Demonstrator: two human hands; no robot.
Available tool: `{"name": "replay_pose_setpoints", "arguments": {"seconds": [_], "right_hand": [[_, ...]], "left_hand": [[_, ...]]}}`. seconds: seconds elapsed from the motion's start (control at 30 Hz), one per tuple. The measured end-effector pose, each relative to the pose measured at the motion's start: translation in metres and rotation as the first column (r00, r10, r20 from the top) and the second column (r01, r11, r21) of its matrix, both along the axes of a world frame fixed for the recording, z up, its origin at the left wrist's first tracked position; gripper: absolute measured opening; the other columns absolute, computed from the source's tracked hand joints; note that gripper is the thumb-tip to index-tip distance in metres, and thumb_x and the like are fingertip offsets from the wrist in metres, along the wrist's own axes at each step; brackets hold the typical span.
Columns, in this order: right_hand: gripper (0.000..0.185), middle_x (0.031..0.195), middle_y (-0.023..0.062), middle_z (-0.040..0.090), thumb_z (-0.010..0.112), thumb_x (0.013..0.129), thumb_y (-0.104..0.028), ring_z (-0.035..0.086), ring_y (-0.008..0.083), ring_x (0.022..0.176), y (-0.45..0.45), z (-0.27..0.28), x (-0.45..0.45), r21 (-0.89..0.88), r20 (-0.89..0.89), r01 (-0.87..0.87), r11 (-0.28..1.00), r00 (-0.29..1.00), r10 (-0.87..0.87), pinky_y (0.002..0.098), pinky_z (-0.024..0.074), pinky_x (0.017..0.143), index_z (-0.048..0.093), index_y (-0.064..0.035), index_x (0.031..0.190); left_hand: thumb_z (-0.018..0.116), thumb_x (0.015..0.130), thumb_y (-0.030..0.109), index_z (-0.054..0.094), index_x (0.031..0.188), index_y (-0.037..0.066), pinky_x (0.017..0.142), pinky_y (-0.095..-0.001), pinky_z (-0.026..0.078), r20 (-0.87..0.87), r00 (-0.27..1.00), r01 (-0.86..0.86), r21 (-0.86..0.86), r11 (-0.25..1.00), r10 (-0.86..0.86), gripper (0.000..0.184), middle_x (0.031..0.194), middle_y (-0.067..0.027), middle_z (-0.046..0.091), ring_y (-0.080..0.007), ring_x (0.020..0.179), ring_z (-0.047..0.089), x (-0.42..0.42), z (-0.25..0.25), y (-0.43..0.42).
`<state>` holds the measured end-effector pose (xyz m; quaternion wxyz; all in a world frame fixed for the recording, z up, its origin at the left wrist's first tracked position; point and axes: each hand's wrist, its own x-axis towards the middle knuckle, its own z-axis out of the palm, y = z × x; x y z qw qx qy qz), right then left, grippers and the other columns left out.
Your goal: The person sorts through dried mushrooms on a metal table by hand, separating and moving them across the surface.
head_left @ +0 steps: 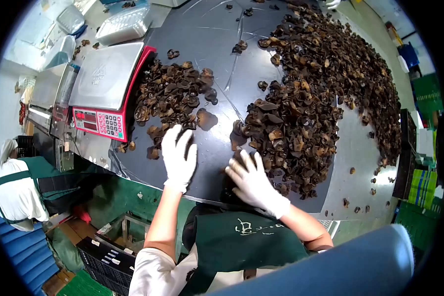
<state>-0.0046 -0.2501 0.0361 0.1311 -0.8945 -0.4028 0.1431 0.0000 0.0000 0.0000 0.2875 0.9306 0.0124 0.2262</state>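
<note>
My left hand (178, 157), in a white glove, lies with its fingers apart at the lower edge of a small pile of dark brown fungus pieces (172, 93). My right hand (254, 183), also in a white glove, has its fingers spread beside the left edge of a much larger heap of the same pieces (296, 133). Neither hand shows anything held. Both are over the dark tabletop (212, 163). Left of the small pile stands a red scale (99, 123) with a metal plate and keypad.
Clear plastic trays (125, 25) stand at the back left. A metal machine (52, 98) is left of the scale. At the lower left is a person in white sleeves (17, 192). A black crate (106, 266) sits below the table; blue fabric (340, 266) crosses the lower right.
</note>
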Motion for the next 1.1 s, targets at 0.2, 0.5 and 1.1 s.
{"name": "replay_pose_setpoints", "arguments": {"seconds": [0.2, 0.5, 1.1], "right_hand": [[0.045, 0.130, 0.0068, 0.060, 0.074, 0.078, -0.016, 0.050, 0.0290, 0.127, -0.023, 0.008, -0.024, 0.369, -0.040, 0.127, 0.921, 0.992, -0.121, 0.0537, 0.0273, 0.114, 0.065, -0.0116, 0.122], [0.057, 0.139, 0.0191, 0.050, 0.078, 0.074, -0.016, 0.046, 0.0385, 0.127, -0.066, 0.011, -0.046, 0.246, 0.026, 0.318, 0.915, 0.942, -0.335, 0.0501, 0.0371, 0.105, 0.059, -0.0073, 0.127], [0.020, 0.082, 0.0050, 0.066, 0.075, 0.078, -0.008, 0.062, 0.0260, 0.075, -0.053, 0.000, -0.046, 0.446, -0.033, 0.361, 0.819, 0.921, -0.388, 0.0369, 0.0485, 0.067, 0.070, -0.0090, 0.098]], "left_hand": [[0.069, 0.085, 0.031, 0.065, 0.128, 0.018, 0.113, -0.0549, 0.029, -0.098, 0.890, 0.454, 0.104, 0.885, -0.445, 0.046, 0.146, -0.0103, 0.050, -0.0407, 0.135, 0.040, 0.030, -0.005, -0.067], [0.071, 0.075, 0.020, 0.068, 0.101, 0.017, 0.108, -0.0591, 0.030, -0.043, 0.962, 0.260, 0.452, 0.853, -0.270, 0.026, 0.125, -0.0066, 0.059, -0.0384, 0.129, 0.043, 0.052, -0.010, -0.019], [0.074, 0.081, 0.016, 0.069, 0.104, 0.010, 0.079, -0.0405, 0.048, -0.233, 0.903, 0.390, 0.092, 0.916, -0.361, 0.024, 0.107, -0.0088, 0.063, -0.0299, 0.092, 0.059, -0.065, -0.012, -0.045]]}}
